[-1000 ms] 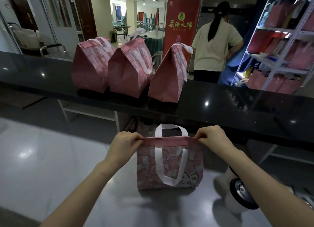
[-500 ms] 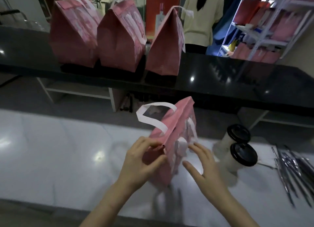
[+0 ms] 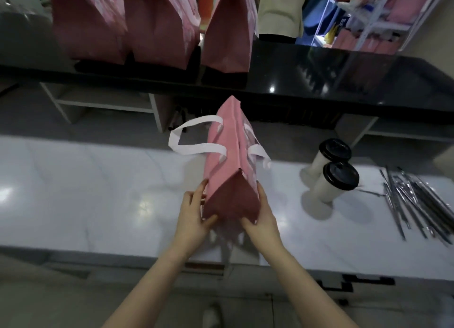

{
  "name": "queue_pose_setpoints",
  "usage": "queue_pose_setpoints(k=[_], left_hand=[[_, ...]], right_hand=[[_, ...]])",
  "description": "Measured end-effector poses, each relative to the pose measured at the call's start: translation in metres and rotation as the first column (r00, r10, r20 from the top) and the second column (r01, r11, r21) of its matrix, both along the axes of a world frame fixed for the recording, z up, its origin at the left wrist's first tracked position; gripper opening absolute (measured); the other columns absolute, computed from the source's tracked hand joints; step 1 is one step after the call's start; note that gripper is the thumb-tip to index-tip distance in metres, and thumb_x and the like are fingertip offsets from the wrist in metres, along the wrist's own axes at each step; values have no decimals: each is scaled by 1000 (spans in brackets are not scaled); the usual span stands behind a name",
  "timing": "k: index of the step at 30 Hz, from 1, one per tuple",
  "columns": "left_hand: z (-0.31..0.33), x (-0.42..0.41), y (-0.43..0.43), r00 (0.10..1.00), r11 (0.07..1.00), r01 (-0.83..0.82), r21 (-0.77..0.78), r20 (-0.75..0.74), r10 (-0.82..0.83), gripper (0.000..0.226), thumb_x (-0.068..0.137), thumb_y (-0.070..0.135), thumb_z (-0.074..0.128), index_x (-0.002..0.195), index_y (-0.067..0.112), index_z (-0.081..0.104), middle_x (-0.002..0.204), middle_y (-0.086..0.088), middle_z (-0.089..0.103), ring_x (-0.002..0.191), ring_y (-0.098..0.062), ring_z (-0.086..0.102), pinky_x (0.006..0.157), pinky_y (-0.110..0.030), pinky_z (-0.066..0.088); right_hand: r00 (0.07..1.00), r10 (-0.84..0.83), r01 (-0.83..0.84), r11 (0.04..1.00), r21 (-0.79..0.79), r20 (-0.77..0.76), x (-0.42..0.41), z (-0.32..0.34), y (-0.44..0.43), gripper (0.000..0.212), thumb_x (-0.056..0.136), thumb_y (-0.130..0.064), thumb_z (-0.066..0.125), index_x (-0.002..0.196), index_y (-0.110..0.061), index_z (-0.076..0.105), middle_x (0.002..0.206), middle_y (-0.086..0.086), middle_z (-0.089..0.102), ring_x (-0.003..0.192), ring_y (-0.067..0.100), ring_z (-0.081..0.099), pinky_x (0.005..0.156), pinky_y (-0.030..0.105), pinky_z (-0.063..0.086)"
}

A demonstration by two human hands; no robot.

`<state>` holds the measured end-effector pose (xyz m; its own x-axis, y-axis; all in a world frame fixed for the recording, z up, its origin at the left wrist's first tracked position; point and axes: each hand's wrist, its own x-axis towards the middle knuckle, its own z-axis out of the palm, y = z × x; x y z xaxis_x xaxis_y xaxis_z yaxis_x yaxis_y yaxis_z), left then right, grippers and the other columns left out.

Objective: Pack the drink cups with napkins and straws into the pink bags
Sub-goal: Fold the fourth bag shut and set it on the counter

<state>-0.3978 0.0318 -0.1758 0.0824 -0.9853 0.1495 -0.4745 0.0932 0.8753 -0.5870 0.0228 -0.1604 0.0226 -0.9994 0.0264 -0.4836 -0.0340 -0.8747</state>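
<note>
A pink bag with white handles stands end-on on the white marble counter, its top folded shut into a ridge. My left hand holds the bag's near left side, thumb curled under the end panel. On the near right side my right hand does the same, with fingers along the wall. Two white drink cups with black lids stand to the right of the bag. Wrapped straws lie in a pile at the far right.
Three closed pink bags stand on the raised black counter behind. A person in a pale shirt stands beyond it, beside a white shelf holding more pink bags.
The bag was turned from facing me to end-on. My hands went from pinching its top edge down to its near lower end. The camera tilted downward.
</note>
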Motion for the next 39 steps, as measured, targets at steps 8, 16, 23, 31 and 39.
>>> queue_pose_setpoints(k=[8,16,23,31,39], left_hand=[[0,-4,76,989,998,64,-14,-132,-65,89,70,4,76,144,29,32,136,4,49,120,-14,54,93,-35,53],[11,37,191,979,997,-64,-31,-197,57,85,76,23,79,146,34,31,126,30,57,114,7,56,86,-8,43],[59,128,215,950,957,-274,-96,-183,254,87,69,-2,75,127,55,43,115,24,65,106,5,60,79,-5,43],[119,289,200,914,877,-405,-259,-116,388,82,73,15,75,127,62,35,119,16,61,107,4,58,80,-6,44],[183,459,159,932,870,-333,-365,16,363,80,75,17,71,134,57,35,118,30,57,106,10,56,73,-1,42]], right_hand=[[998,27,-34,993,-109,-57,-6,-7,86,98,77,-7,66,140,-62,13,111,-3,44,99,-16,44,73,3,41],[986,161,-168,952,-256,-50,51,7,167,115,70,20,63,140,-59,17,149,3,26,137,12,30,109,30,35],[912,399,-374,903,-213,92,150,51,169,84,94,3,48,140,-61,20,154,-21,25,140,6,29,87,-1,39],[903,430,-399,812,-426,-26,320,115,137,106,75,18,51,142,-58,17,148,-13,40,133,4,41,102,23,41],[915,402,-328,776,-538,22,477,171,99,104,75,16,54,143,-55,19,137,-23,41,116,-16,41,85,-3,34]])
